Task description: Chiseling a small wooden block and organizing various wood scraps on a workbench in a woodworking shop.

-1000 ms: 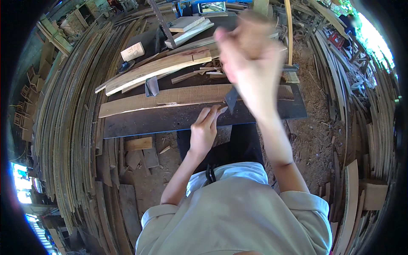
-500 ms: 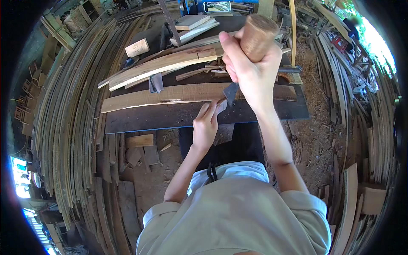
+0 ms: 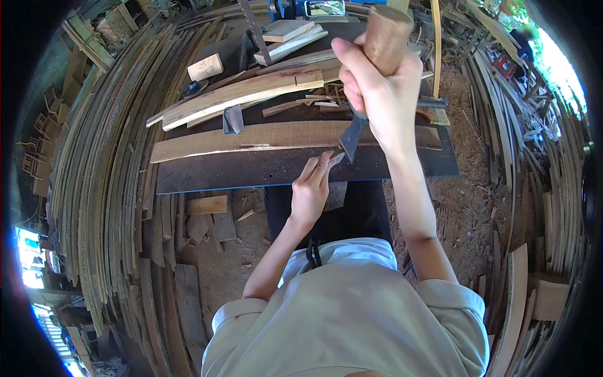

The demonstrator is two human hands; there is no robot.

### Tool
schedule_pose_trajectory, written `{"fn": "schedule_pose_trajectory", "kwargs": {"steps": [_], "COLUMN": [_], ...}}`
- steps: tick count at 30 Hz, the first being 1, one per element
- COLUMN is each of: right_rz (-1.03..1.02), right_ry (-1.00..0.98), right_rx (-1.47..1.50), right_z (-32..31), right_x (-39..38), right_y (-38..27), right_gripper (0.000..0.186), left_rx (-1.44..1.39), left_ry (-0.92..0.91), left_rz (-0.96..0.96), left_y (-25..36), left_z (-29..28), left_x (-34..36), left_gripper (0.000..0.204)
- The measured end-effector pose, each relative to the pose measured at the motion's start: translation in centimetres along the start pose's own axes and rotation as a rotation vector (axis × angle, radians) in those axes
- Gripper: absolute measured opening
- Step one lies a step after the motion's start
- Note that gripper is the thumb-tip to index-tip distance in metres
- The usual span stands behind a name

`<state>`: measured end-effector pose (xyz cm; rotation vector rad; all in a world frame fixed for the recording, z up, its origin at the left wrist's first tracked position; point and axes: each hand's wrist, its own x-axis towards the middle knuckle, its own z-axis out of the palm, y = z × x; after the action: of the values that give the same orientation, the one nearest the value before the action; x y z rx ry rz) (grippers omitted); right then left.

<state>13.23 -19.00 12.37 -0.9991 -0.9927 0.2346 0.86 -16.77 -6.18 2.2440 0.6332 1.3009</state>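
My right hand (image 3: 389, 94) is closed round a tool's thick round wooden handle (image 3: 388, 34), raised over the dark bench top (image 3: 232, 176). The tool's dark wedge-shaped metal blade (image 3: 352, 139) hangs below my fist, just right of a small wood piece (image 3: 337, 158). My left hand (image 3: 309, 191) pinches that piece at the bench's front edge; the fingers partly hide it. A long flat brown board (image 3: 201, 146) lies behind both hands, with a folded grey cloth or sheet piece (image 3: 232, 120) on its back edge.
Pale boards (image 3: 220, 107), offcuts, a small wooden block (image 3: 204, 68), an upright saw blade and a phone (image 3: 325, 8) occupy the bench back. Long planks (image 3: 100, 188) are stacked left and right. A person (image 3: 521, 44) is at the upper right. Scraps litter the floor.
The tool was blurred high up a second ago; now my right fist and it stand a little farther right. My left hand and the small piece have shifted slightly right and up.
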Motion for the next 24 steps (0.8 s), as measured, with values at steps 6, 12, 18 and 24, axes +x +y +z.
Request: {"fn": "schedule_pose_trajectory", "kwargs": {"steps": [6, 12, 18, 24], "right_rz": [-0.212, -0.627, -0.703, -0.788], "right_ry": [-0.044, -0.162, -0.167, -0.559], "right_rx": [0.289, 0.130, -0.050, -0.736], "right_z": [-2.9, -8.0, -8.9, -7.1], "right_x": [-3.4, -4.5, -5.8, -4.1], "right_y": [-1.9, -4.8, -1.4, 5.1], "right_gripper": [0.006, 0.015, 0.024, 0.029], "left_rx": [0.071, 0.039, 0.101, 0.125], "left_ry": [0.032, 0.044, 0.135, 0.209], "left_rz": [0.049, -0.075, -0.003, 0.031], "left_y": [0.0, -0.6, -1.6, -2.6], "left_z": [-1.1, -1.9, -2.8, -5.9], "left_x": [0.3, 0.5, 1.5, 2.8], "left_gripper": [0.028, 0.032, 0.026, 0.029]}}
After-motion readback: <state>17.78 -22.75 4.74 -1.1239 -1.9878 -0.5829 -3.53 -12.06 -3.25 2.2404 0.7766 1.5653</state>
